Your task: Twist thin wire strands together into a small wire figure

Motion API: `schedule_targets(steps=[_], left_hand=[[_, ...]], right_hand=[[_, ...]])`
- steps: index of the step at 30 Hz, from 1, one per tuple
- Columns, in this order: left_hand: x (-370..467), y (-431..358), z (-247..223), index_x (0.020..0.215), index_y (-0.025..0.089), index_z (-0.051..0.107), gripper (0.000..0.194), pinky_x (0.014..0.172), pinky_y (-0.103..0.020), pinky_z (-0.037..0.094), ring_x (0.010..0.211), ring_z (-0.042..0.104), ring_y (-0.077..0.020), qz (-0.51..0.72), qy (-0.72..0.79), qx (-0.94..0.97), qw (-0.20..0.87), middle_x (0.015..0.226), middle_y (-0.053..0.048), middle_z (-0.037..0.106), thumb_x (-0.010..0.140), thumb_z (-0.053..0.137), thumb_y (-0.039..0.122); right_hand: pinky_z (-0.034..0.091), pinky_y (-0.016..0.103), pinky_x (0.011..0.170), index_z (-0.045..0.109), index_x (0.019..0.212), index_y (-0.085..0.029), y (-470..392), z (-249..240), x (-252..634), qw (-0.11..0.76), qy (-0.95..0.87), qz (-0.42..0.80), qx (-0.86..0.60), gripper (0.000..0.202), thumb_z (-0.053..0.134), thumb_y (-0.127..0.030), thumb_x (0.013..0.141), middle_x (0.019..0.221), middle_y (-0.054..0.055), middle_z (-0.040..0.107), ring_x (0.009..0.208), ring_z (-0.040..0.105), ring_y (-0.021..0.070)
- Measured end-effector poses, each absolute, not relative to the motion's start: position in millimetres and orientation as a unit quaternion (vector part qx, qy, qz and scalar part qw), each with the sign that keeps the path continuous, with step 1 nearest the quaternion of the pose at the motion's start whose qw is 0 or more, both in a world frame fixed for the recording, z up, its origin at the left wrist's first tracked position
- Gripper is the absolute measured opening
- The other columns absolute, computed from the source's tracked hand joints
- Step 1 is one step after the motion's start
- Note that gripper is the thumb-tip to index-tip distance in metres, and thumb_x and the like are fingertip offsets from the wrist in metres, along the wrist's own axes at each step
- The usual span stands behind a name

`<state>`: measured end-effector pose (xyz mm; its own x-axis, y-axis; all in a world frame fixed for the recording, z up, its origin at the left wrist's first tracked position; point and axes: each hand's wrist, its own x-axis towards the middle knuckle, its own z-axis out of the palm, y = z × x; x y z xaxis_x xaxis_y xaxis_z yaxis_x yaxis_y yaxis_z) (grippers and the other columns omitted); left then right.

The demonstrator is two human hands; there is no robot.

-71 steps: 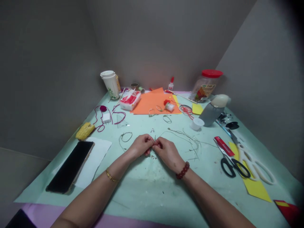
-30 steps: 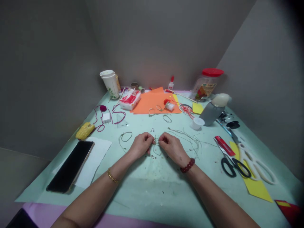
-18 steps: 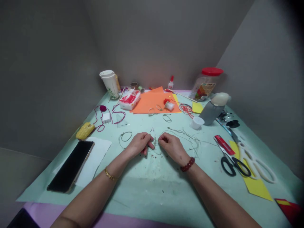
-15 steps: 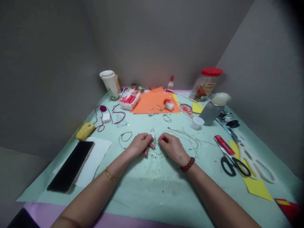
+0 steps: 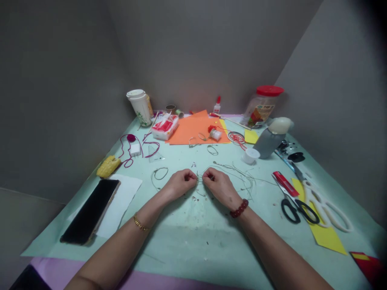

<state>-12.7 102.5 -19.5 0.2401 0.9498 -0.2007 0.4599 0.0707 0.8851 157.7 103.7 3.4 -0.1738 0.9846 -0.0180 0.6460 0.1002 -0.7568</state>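
My left hand (image 5: 182,183) and my right hand (image 5: 218,184) face each other over the middle of the table, a small gap apart. Thin green cord (image 5: 200,178) spans that gap, and each hand pinches it between thumb and fingertips. How the strands cross there is too fine to make out. Loose lengths of the same cord (image 5: 246,177) spread out to the right of my right hand. A looped cord (image 5: 161,173) lies just left of my left hand. Small light scraps (image 5: 195,198) are scattered below the fingertips.
At left lie a phone (image 5: 90,211) on white paper and a yellow corn-shaped object (image 5: 109,166). Black-handled scissors (image 5: 299,209), white-handled scissors (image 5: 325,205) and a red lighter (image 5: 286,184) are at right. Behind stand a tissue pack (image 5: 165,127), orange paper (image 5: 190,128), a grey bottle (image 5: 269,141) and a red-lidded jar (image 5: 261,108).
My left fingers, which were partly extended downward, have closed into a pinch on the cord. My right hand has barely moved.
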Motion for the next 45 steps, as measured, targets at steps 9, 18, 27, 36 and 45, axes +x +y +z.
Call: schedule_targets(steps=[9, 18, 27, 36, 45], left_hand=[[-10.3, 90.0, -3.8, 0.079, 0.020, 0.058, 0.014, 0.070, -0.029, 0.039, 0.075, 0.054, -0.0152, 0.183, 0.575, 0.755, 0.256, 0.082, -0.002, 0.055, 0.083, 0.045, 0.023], [-10.5, 91.6, -5.2, 0.092, 0.019, 0.053, 0.017, 0.061, -0.028, 0.035, 0.075, 0.053, -0.0167, 0.166, 0.640, 0.741, 0.117, 0.093, -0.006, 0.055, 0.091, 0.036, 0.020], [-5.3, 91.4, -1.0, 0.085, 0.021, 0.055, 0.010, 0.073, -0.029, 0.039, 0.078, 0.052, -0.0161, 0.236, 0.601, 0.729, 0.228, 0.088, -0.003, 0.056, 0.080, 0.047, 0.018], [-5.9, 94.8, -7.6, 0.082, 0.021, 0.057, 0.010, 0.071, -0.028, 0.039, 0.077, 0.052, -0.0161, 0.234, 0.598, 0.725, 0.249, 0.084, -0.002, 0.056, 0.075, 0.051, 0.019], [-5.9, 94.3, -5.2, 0.082, 0.020, 0.058, 0.010, 0.070, -0.029, 0.039, 0.078, 0.052, -0.0170, 0.232, 0.593, 0.725, 0.264, 0.083, -0.003, 0.058, 0.074, 0.051, 0.020]], right_hand=[[0.033, 0.026, 0.060, 0.053, 0.066, -0.019, 103.3, 2.1, 157.7, 0.259, -0.700, 0.324, -0.581, 0.012, 0.046, -0.017, 0.075, 0.065, 0.000, 0.058, 0.063, 0.049, 0.0144], [0.032, 0.025, 0.060, 0.052, 0.067, -0.019, 101.9, 5.0, 158.9, 0.255, -0.713, 0.311, -0.574, 0.013, 0.045, -0.015, 0.077, 0.065, 0.000, 0.057, 0.063, 0.048, 0.0139], [0.031, 0.026, 0.061, 0.051, 0.067, -0.019, 100.6, 3.6, 159.8, 0.221, -0.760, 0.217, -0.571, 0.017, 0.043, -0.009, 0.078, 0.072, 0.002, 0.057, 0.066, 0.048, 0.0143], [0.025, 0.028, 0.058, 0.055, 0.076, -0.018, 94.5, 2.1, 156.8, 0.158, -0.768, 0.139, -0.605, 0.018, 0.043, -0.009, 0.084, 0.078, 0.005, 0.055, 0.065, 0.047, 0.0150], [0.029, 0.026, 0.061, 0.055, 0.076, -0.018, 98.4, -6.7, 154.5, 0.190, -0.776, 0.165, -0.578, 0.017, 0.043, -0.012, 0.086, 0.079, 0.004, 0.055, 0.069, 0.049, 0.0153]])
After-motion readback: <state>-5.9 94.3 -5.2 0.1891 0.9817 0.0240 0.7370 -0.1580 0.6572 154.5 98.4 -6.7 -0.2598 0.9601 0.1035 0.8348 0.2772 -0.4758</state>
